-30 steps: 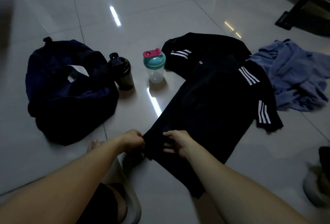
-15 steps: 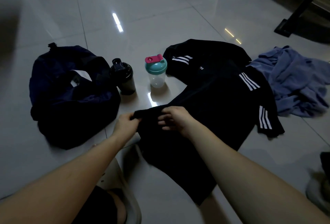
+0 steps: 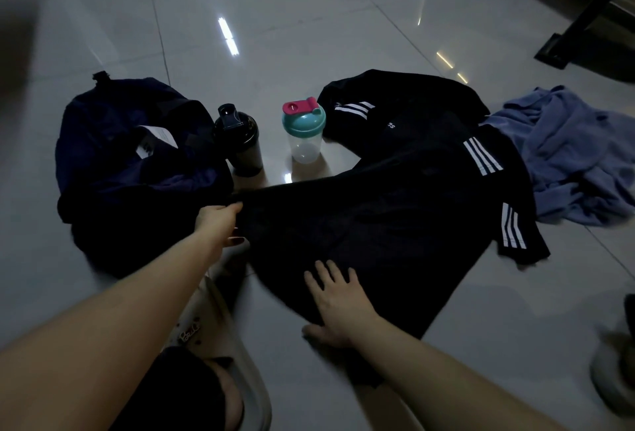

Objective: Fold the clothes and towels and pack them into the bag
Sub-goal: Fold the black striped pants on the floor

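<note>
Left grip (image 3: 221, 222) pinches the shirt (image 3: 395, 210) edge — right grip (image 3: 338, 300) (fingers (image 3: 330, 274) spread) lies flat on it, bag (image 3: 113, 173) alongside.

On the floor (image 3: 309, 35) I see the bag (image 3: 113, 173) at left; a bottle (image 3: 238, 142) stands just right of it, a second bottle (image 3: 304, 135) right of that; the garment (image 3: 395, 210) spreads right of both and nearer me; the crumpled cloth (image 3: 577, 155) lies against its right edge.

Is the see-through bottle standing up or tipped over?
Standing up. The clear bottle rests on its base, with its teal lid on top.
</note>
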The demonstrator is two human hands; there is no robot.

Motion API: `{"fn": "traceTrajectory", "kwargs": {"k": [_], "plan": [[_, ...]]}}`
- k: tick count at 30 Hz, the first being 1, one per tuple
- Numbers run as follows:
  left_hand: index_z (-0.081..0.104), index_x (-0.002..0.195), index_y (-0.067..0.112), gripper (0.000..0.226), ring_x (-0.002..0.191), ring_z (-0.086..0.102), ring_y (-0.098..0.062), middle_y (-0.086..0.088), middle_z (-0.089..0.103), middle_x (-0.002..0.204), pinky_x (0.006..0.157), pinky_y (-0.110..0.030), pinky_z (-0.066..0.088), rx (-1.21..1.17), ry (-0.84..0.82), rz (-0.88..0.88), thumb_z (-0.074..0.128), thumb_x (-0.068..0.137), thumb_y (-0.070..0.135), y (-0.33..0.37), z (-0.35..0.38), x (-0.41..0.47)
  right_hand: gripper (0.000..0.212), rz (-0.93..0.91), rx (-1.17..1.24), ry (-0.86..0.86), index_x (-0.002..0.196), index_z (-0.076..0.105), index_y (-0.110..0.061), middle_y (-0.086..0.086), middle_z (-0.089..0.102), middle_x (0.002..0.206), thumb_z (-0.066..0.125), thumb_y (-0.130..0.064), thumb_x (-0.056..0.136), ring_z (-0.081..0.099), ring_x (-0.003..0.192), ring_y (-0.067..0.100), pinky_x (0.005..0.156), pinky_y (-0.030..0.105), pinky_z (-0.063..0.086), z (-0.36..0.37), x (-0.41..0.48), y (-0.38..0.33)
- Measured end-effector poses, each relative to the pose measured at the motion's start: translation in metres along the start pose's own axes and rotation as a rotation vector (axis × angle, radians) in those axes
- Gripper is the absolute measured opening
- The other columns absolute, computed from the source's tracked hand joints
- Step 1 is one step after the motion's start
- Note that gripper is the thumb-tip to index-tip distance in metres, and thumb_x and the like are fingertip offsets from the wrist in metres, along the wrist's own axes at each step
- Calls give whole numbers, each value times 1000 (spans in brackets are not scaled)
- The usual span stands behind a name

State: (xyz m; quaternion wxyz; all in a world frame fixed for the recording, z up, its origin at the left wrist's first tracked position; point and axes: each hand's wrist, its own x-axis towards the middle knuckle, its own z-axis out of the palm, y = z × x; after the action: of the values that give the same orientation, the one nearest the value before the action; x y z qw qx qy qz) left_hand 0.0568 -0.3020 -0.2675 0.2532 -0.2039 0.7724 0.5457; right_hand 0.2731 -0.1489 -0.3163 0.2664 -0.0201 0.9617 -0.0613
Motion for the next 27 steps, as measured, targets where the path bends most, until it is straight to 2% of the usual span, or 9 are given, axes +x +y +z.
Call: {"fn": "traceTrajectory", "kwargs": {"k": [2,5,9,11,15,18,22,24,27], "plan": [[66,101,11,8,79,65,-25,-9,68,95,61,-36,54,-8,-22,-12,64,99,18,1,0,2,91,-2,-76,115,143,34,-9,19,37,142,60,-69,80,36,131,39,108,60,32,3,-9,0],[65,104,9,10,80,66,-23,-16,67,108,72,-39,57,-52,-16,18,60,98,3,0,4,3,64,1,-117,174,117,49,-12,13,49,112,66,-59,77,48,103,33,85,49,45,12,-18,4],[58,127,11,31,95,66,-29,-14,64,110,85,-43,56,-120,30,27,63,97,5,2,13,-2,31,-7,-98,59,91,57,-17,5,61,84,77,-32,72,60,72,25,53,32,35,22,-26,10],[62,114,11,18,95,67,-29,-13,66,107,80,-41,57,-98,65,16,65,96,9,2,15,-5,20,2,-75,25,94,57,-15,6,63,91,70,-19,81,63,77,27,56,32,35,21,-31,18],[60,124,1,35,100,66,-43,-25,64,119,76,-48,60,54,150,-75,56,90,8,-12,14,3,24,35,-108,-199,111,59,-12,10,65,109,60,-24,90,65,96,32,74,36,47,7,-43,41],[61,102,-4,19,72,68,-38,-25,66,96,60,-47,61,551,35,-47,59,88,8,-17,18,-12,36,154,-79,-456,124,56,-11,11,62,118,58,-26,91,64,106,31,79,39,48,-2,-48,53],[65,93,-7,16,64,71,-36,-24,70,77,68,-47,61,1131,-272,-106,63,83,5,-20,21,-25,24,258,62,-800,108,61,-6,10,63,108,64,-11,85,63,94,28,85,42,58,3,-59,74],[69,97,-1,17,77,72,-31,-16,73,90,74,-40,61,1328,-463,-146,68,84,10,-15,25,-29,30,393,236,-772,112,63,-5,12,64,112,63,-13,84,62,93,28,86,40,57,3,-67,97],[73,97,9,25,80,71,-22,-7,73,91,68,-32,60,1407,-541,-29,78,83,29,-12,40,-22,19,690,447,-330,98,56,-11,10,61,106,53,-28,91,61,92,28,80,34,52,-6,-89,140]]}}
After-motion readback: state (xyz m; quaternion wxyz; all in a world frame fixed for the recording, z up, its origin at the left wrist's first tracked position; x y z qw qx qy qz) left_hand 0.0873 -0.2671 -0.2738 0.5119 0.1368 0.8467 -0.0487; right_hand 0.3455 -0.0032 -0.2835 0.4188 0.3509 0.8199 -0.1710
